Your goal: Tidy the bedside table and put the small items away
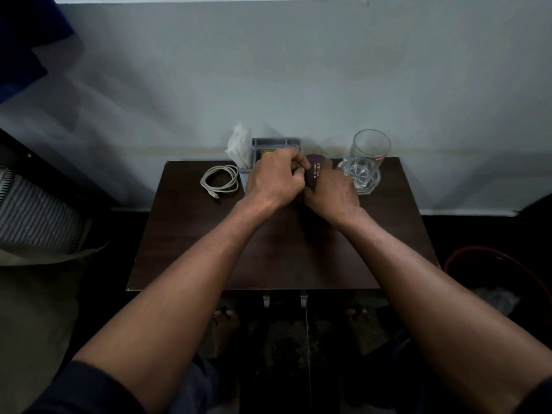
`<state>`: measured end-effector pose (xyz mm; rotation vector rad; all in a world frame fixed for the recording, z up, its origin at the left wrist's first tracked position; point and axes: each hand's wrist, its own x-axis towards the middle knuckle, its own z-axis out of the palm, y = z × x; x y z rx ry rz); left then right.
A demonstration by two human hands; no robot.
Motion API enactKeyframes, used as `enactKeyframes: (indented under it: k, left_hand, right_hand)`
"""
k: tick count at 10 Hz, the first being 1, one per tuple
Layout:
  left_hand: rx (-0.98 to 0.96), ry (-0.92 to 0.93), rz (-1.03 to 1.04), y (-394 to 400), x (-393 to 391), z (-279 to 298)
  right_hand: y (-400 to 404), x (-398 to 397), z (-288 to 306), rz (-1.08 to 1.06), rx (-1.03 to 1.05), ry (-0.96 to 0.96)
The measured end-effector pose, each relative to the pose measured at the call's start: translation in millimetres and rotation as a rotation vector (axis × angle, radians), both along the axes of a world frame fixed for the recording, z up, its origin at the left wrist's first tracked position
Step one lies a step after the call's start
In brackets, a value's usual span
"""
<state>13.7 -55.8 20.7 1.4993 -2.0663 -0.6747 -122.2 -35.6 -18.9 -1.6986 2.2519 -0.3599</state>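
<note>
On the dark wooden bedside table [268, 249], both hands meet at the back middle. My right hand [331, 189] grips a maroon spectacle case [313, 171] with white lettering. My left hand [274, 177] is closed at the case's left end, fingers curled against it. Behind the hands stands a grey organiser tray [276, 143] with a yellow item inside, mostly hidden. White tissue [240, 144] sticks up from the tray's left compartment. A coiled white cable [220, 180] lies left of the hands. A clear glass mug [366, 161] stands at the back right.
A grey wall runs right behind the table. A striped pillow [35, 210] and bedding lie at the left. A red-rimmed bin [490, 276] sits on the floor at the right. My bare feet [224, 327] show below the table's front edge.
</note>
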Motion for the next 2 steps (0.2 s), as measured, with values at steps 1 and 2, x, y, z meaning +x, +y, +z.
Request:
enactKeyframes:
  k: [1,2]
  left_hand:
    - [-0.022,-0.032,-0.015,4.5,2.2,1.2]
    - [-0.042,-0.068,-0.023,10.4,6.0,6.2]
  right_hand:
    - [5.0,1.6,7.9,-0.021,-0.034,0.063]
    - [11.5,2.2,18.2,-0.027,-0.051,0.185]
